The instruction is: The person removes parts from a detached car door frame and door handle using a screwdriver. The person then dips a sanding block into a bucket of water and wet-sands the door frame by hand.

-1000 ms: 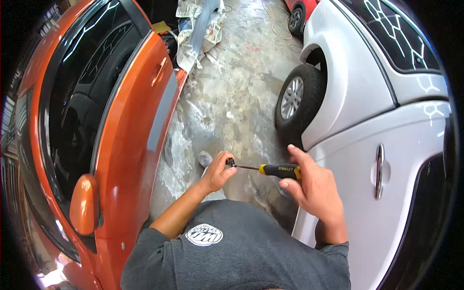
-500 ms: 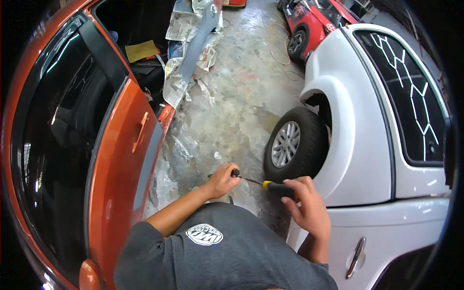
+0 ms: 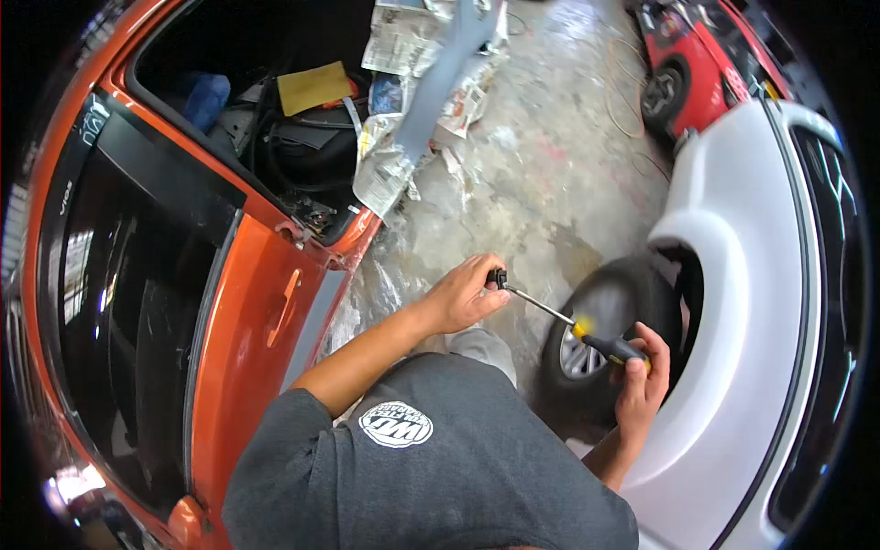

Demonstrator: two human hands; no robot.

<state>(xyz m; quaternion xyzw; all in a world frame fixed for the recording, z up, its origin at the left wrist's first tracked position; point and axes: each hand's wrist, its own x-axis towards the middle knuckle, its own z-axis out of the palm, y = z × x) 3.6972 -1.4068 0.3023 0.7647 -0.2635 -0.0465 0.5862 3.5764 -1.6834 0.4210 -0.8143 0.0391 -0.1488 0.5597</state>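
Observation:
My left hand (image 3: 466, 295) is closed around a small black part (image 3: 497, 278), most of it hidden by the fingers. Out in front of the body, my right hand (image 3: 643, 376) grips the end of a screwdriver (image 3: 612, 347) with a black and yellow handle. Its metal shaft points left and up, and the tip meets or nearly meets the black part; exact contact cannot be made out. Below the screwdriver lies the blurred wheel (image 3: 583, 356) of a white vehicle.
An orange car (image 3: 261, 321) with an open front side stands on the left. Newspaper (image 3: 380, 179) and a grey-painted strip (image 3: 438, 92) hang beside it. The white vehicle (image 3: 724, 266) is on the right, a red car (image 3: 701, 64) behind. A hose (image 3: 612, 92) lies on the concrete floor (image 3: 541, 174).
Both hands, with the black part and screwdriver, now appear higher and farther right in view. My right fingers have closed more on the handle's end. The camera view has turned toward the orange car.

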